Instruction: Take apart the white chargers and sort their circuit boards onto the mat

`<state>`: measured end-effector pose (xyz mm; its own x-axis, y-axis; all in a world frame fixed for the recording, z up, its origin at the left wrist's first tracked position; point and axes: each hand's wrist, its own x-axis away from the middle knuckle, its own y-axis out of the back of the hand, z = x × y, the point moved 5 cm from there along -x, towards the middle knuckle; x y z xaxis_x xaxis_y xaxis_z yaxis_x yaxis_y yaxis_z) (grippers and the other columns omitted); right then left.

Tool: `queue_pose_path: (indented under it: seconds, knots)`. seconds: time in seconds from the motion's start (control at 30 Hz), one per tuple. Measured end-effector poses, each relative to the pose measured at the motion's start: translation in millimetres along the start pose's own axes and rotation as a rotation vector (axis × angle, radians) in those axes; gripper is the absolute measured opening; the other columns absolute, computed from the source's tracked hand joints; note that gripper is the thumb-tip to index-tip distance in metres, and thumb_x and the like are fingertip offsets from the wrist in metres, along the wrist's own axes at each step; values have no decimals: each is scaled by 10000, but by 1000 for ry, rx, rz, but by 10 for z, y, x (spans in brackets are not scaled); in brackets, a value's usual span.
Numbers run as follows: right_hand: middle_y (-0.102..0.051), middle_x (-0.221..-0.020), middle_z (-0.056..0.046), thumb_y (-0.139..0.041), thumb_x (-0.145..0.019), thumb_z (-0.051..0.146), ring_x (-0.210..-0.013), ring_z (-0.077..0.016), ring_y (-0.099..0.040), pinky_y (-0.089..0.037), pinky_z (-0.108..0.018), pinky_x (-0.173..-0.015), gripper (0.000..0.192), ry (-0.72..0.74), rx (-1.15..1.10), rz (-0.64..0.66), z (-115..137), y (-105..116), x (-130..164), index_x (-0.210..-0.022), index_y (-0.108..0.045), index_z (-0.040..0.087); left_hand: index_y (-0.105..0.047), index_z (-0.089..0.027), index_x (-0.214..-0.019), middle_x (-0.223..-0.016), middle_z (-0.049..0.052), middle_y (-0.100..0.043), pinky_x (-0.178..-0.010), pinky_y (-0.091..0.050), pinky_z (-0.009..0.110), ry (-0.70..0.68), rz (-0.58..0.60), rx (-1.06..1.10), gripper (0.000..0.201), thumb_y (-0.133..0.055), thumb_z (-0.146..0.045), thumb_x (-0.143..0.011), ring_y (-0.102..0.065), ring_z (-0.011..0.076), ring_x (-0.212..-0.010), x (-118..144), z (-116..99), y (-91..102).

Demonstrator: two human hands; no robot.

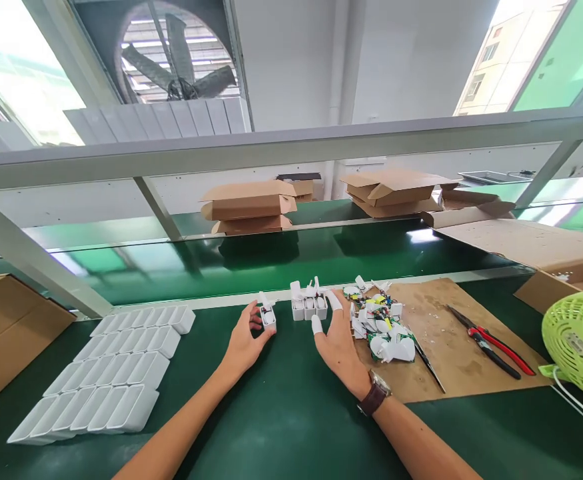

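Note:
My left hand point(248, 333) is closed, thumb and fingers round a small white plastic housing point(268, 319) with a white part sticking up out of it. Just right of that, a short row of similar filled white housings point(309, 308) stands upright on the green surface. My right hand point(338, 333), white covers on its thumb and a finger, reaches to the right end of this row. Its thumb and fingers are apart; whether they touch the row I cannot tell. Beside it lies a pile of white parts, green circuit boards and wires point(378, 320).
Rows of white housings point(116, 373) stand at left. Brown paper point(451, 347) under the pile also bears red-and-black pliers point(491, 343) and black tweezers point(428, 363). A green fan point(578, 343) is at right. Cardboard boxes point(251, 200) sit behind, beyond a raised ledge.

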<state>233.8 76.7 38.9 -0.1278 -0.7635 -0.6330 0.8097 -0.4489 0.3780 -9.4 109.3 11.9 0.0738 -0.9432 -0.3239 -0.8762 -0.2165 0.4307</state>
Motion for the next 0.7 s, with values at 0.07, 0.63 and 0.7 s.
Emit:
queue_pose_path:
  seconds: [0.07, 0.63, 0.7]
  knots:
    - [-426, -1478, -200, -548, -874, 181, -1423, -337, -423, -406, -646, -1155, 631, -45, -12, 7, -193, -81, -3, -1473, -349, 194, -499, -210, -1364, -1172, 98, -689, -825, -626, 441, 4, 35, 27, 679, -772, -312, -750, -694, 189, -823, -131, -66, -131]
    - [-439, -1520, -217, -507, -955, 101, -1439, -369, -441, -496, -620, -1107, 391, 385, 71, 71, 493, -15, 188, -1339, -500, 174, -733, -114, -1012, -1338, 272, -619, -1065, -415, 709, -181, -113, -942, 242, -626, -246, -839, -477, 473, -1361, -218, -312, 1387]
    - [-483, -1478, -230, -497, -947, 73, -1416, -354, -474, -515, -590, -1099, 407, 414, 102, 88, 551, -15, 214, -1348, -499, 146, -747, -139, -845, -1306, 258, -643, -1033, -428, 708, -77, -111, -1081, 172, -629, -260, -816, -455, 493, -1363, -265, -244, 1662]
